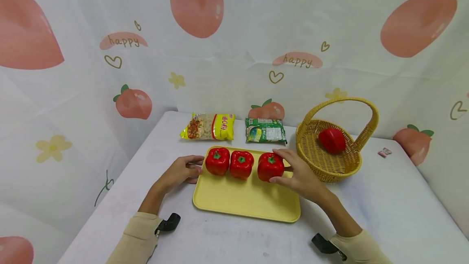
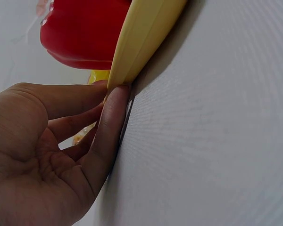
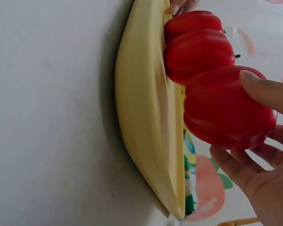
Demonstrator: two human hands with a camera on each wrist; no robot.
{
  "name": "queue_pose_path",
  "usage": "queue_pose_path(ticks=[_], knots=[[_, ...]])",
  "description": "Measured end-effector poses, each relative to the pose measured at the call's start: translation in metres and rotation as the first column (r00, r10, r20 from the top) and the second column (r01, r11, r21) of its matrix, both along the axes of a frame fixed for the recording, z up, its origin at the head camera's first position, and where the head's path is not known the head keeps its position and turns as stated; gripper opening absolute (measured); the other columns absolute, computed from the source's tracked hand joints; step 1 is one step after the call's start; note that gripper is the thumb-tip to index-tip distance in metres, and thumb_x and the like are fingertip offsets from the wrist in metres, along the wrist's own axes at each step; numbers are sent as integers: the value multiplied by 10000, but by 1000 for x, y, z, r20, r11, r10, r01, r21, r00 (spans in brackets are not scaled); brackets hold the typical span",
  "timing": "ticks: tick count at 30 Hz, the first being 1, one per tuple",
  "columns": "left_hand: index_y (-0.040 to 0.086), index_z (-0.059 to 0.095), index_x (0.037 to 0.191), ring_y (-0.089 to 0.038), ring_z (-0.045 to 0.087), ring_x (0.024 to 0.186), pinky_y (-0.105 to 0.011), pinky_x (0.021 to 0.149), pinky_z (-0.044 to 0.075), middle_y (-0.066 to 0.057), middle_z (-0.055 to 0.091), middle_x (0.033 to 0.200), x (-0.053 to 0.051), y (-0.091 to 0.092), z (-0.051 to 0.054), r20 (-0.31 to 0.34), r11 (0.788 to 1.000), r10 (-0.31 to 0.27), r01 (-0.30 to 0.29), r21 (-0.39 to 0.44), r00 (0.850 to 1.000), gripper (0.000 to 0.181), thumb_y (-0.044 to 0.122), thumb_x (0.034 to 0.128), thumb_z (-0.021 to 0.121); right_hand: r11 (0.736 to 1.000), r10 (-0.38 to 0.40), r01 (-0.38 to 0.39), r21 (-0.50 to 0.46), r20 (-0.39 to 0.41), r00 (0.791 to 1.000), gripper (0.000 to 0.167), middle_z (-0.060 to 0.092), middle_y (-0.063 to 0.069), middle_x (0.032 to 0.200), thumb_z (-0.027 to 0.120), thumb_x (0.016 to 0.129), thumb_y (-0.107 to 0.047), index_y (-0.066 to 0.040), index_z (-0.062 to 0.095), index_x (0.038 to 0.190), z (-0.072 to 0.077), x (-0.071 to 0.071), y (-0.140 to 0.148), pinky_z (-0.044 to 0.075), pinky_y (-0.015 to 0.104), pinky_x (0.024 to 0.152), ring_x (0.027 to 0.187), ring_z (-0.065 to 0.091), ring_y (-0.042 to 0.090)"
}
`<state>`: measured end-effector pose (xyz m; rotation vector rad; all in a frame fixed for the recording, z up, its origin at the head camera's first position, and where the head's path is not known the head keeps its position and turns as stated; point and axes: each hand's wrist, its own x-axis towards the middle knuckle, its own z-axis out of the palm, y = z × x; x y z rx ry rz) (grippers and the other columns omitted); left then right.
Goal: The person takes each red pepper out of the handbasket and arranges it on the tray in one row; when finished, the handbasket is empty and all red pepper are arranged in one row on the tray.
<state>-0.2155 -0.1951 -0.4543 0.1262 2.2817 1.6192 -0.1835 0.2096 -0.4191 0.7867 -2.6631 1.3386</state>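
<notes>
A yellow tray (image 1: 245, 205) lies on the table with three red bell peppers on or just over it. My right hand (image 1: 302, 176) holds the rightmost bell pepper (image 1: 270, 167) between thumb and fingers; in the right wrist view this bell pepper (image 3: 228, 110) is gripped from the side. The middle bell pepper (image 1: 241, 165) and the left bell pepper (image 1: 218, 161) stand side by side near the tray's far edge. At the tray's left edge is my left hand (image 1: 182, 172). In the left wrist view its fingertips pinch the tray rim (image 2: 132, 52).
A wicker basket (image 1: 315, 162) with a tall handle stands right of the tray, a red bell pepper (image 1: 332, 140) inside. Behind the tray lie a yellow food bag (image 1: 209, 126) and a green packet (image 1: 265, 130). A small wrapped piece (image 1: 384, 152) lies far right.
</notes>
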Motion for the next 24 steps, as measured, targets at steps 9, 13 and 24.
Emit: queue_pose_path(ticks=[9,13,24], knots=[[-27,549,1501,-209,709,1086,-341,819,667,-192,710,1257,0,-1,-1,-7,1000,-2,2,-2,1000,540,73,990,694,1000,7,-7,2,6,1000,835,557,112,1478,925,834,-251,-61,519,1539,-4,1,-5,643,370,931,1328,578,325],[-29,547,1501,-206,709,1082,-338,817,666,-190,711,1253,0,-1,-1,-6,1000,-4,4,-2,1000,542,74,990,695,1000,12,-12,9,14,1000,838,550,119,1487,925,834,-257,-54,517,1537,-6,0,-7,643,352,924,1329,578,328],[-27,551,1498,-201,707,1082,-338,816,666,-188,709,1259,-1,-1,-1,0,1000,2,-2,-5,1000,536,68,990,695,999,13,-14,45,12,1000,835,558,98,1485,920,837,-306,-78,521,1534,-7,-1,-12,642,391,937,1336,582,316]])
